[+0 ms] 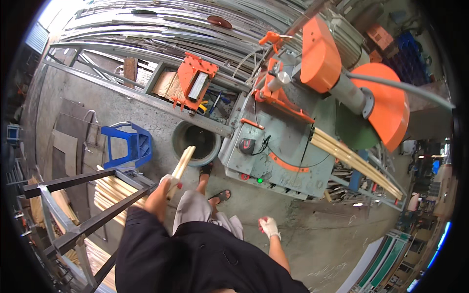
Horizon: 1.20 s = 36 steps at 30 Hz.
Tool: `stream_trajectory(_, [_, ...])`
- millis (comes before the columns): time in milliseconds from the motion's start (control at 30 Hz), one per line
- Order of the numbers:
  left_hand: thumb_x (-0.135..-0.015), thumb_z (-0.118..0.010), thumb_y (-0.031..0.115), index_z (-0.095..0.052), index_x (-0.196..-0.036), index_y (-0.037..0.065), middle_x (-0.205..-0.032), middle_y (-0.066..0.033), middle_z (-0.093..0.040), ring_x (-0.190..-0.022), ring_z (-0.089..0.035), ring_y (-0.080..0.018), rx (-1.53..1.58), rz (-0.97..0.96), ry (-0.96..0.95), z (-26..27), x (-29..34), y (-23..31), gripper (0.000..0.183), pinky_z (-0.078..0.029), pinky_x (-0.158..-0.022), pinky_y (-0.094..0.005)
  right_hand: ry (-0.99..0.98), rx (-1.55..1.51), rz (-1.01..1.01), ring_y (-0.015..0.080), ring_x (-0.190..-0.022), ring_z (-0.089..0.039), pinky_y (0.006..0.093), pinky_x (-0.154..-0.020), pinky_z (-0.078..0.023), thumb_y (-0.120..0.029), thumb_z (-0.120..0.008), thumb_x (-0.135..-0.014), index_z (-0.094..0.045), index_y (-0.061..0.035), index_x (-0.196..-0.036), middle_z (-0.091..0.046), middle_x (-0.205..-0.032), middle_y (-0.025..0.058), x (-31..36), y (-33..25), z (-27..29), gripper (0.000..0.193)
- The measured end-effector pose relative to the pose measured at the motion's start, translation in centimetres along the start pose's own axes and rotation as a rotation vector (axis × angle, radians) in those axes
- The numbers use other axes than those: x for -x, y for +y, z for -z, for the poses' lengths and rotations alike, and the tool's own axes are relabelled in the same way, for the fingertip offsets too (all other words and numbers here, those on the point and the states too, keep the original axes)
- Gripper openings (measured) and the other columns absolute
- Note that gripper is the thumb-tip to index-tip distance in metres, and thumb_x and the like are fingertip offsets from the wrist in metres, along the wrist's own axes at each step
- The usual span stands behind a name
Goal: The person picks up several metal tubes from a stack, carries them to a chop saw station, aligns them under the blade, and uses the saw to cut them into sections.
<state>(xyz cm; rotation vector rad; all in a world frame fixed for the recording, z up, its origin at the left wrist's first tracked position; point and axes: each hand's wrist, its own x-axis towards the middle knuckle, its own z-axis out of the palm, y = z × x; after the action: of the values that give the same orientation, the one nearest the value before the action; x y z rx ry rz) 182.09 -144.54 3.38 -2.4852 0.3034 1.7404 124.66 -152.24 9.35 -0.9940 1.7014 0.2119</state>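
My left hand [171, 184], in a pale work glove, is closed round a small bundle of cream-coloured rods [184, 162], which point up and away from me. Beside that arm, more cream rods [115, 195] lie on a dark metal rack [80, 181]. My right hand [269, 227], in a pale glove with red on the fingers, hangs away from the machine with its fingers curled; nothing shows in it. Several long cream rods [359, 162] rest on the table [288, 178] of an orange cutting saw [320, 56] and stick out past its right edge.
A tape measure [247, 145] lies on the saw table. A grey tub [210, 157] and a blue plastic stool [145, 144] stand on the floor left of the machine. An orange stop block [198, 68] sits on the saw's side rail. Long metal profiles [171, 36] are piled behind.
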Motion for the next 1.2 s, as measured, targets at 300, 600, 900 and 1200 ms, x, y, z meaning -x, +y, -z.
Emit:
stream_trajectory(300, [-0.077,-0.079,0.028,-0.064,-0.085,0.008,-0.07,-0.0126,-0.06,-0.055,-0.058,-0.0305,0.711,0.041,-0.48,-3.8,-1.9,10.0,0.027,-0.049,-0.052,-0.0461,0.081,-0.118,-0.084,0.0154,-0.064,-0.069,0.0288,-0.052,-0.055,-0.024,-0.064,-0.101,-0.07,-0.005,-0.113,-0.075,-0.088,0.0084,5.9,2.0,2.1,0.022])
stream_trajectory(600, [-0.072,-0.08,0.025,-0.062,-0.09,0.006,-0.07,-0.0172,-0.064,-0.056,-0.066,-0.0338,0.534,-0.144,-0.562,-11.1,-0.1,17.0,0.032,-0.056,-0.052,-0.0497,-0.086,-0.019,-0.033,0.0153,-0.066,-0.07,0.0293,-0.053,-0.056,-0.021,-0.063,-0.102,-0.071,-0.0051,-0.112,-0.073,-0.088,0.0077,3.8,2.0,0.8,0.021])
stream_trajectory(900, [-0.059,-0.085,0.034,-0.08,-0.105,0.011,-0.097,-0.0139,-0.077,-0.084,-0.074,-0.0313,0.223,-0.125,0.064,-12.7,7.1,-0.8,0.052,-0.058,-0.076,-0.042,-0.206,0.171,0.013,0.0199,-0.059,-0.069,0.0342,-0.049,-0.057,-0.022,-0.067,-0.097,-0.07,-0.0046,-0.103,-0.072,-0.079,0.0101,-5.3,6.3,5.9,0.018])
stream_trajectory(1200, [-0.072,-0.075,0.035,-0.062,-0.12,0.008,-0.105,-0.0213,-0.074,-0.098,-0.072,-0.0395,0.297,0.113,0.284,-24.0,33.9,-33.8,0.056,-0.057,-0.088,-0.0488,-0.339,0.468,0.037,0.0254,-0.059,-0.071,0.0383,-0.051,-0.057,-0.023,-0.066,-0.095,-0.067,-0.0044,-0.103,-0.073,-0.081,0.0138,-5.6,-2.4,1.9,0.02])
